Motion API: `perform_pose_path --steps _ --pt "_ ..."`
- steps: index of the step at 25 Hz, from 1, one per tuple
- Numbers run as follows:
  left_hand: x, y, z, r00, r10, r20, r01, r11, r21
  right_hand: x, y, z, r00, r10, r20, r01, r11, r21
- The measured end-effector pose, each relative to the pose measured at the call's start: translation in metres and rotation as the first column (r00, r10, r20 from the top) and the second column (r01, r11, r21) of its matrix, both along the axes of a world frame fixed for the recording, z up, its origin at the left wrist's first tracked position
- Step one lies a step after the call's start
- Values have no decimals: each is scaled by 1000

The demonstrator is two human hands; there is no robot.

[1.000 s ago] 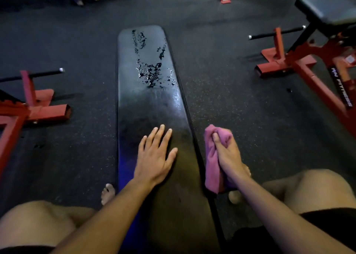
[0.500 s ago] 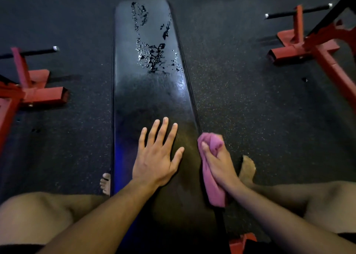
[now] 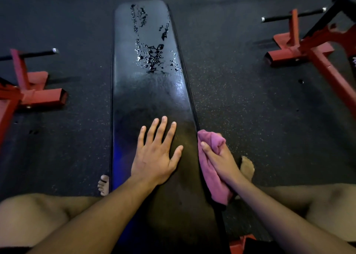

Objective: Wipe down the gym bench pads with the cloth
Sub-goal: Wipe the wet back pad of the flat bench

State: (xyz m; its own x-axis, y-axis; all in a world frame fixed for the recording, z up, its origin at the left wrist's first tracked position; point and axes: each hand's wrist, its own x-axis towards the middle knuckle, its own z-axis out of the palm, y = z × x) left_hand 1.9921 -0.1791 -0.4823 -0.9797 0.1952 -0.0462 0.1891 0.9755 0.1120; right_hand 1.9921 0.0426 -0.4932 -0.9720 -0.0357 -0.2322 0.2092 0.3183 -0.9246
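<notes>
One glossy pad (image 3: pixel 152 91) (wet beads), crumpled pink cloth (image 3: pixel 213 178) beside.

Dim gym, light from above/far. Glare on wet patch of bench (image 3: pixel 154 84) mid-far; near end in shadow. Wide-angle bend at edges, corners soft, some noise on floor (image 3: pixel 240 99).

My left hand (image 3: pixel 154 157) lies flat, palm down, fingers straight and spread, thumb out to the right, pressing on the bench pad (image 3: pixel 152 91). Left forearm runs in from lower left. My right hand (image 3: pixel 221 161) is off the pad's right edge, fingers curled around the pink cloth (image 3: pixel 213 178), gripping it. Right forearm comes in from lower right. Both knees bare, either side.
</notes>
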Motion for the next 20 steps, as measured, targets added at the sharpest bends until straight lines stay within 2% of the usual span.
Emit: perform_pose_path --steps 4,8,13,15,17,19,20 --pt "-63 -11 19 996 -36 -79 35 999 -14 -64 -23 -15 992 -57 -114 54 998 -26" --pt "-103 -17 5 999 49 11 -49 999 -6 -81 -27 -5 996 -71 -55 70 997 -11" --pt "-102 -19 3 999 49 -5 -49 998 43 -18 8 25 987 155 44 -156 988 0" --pt "-101 -19 2 999 47 -5 -46 998 35 -45 27 23 994 110 -3 -109 993 34" --pt "-100 -18 -1 999 43 -9 -43 999 31 -90 26 20 997 -34 -67 35 999 16" --pt "-102 -19 -2 999 42 -19 -41 998 38 -128 -3 20 993 -19 -118 13 999 -47" --pt "-101 -19 -2 999 40 -29 -39 998 42 -137 -23 15 989 24 -143 -27 999 -21"
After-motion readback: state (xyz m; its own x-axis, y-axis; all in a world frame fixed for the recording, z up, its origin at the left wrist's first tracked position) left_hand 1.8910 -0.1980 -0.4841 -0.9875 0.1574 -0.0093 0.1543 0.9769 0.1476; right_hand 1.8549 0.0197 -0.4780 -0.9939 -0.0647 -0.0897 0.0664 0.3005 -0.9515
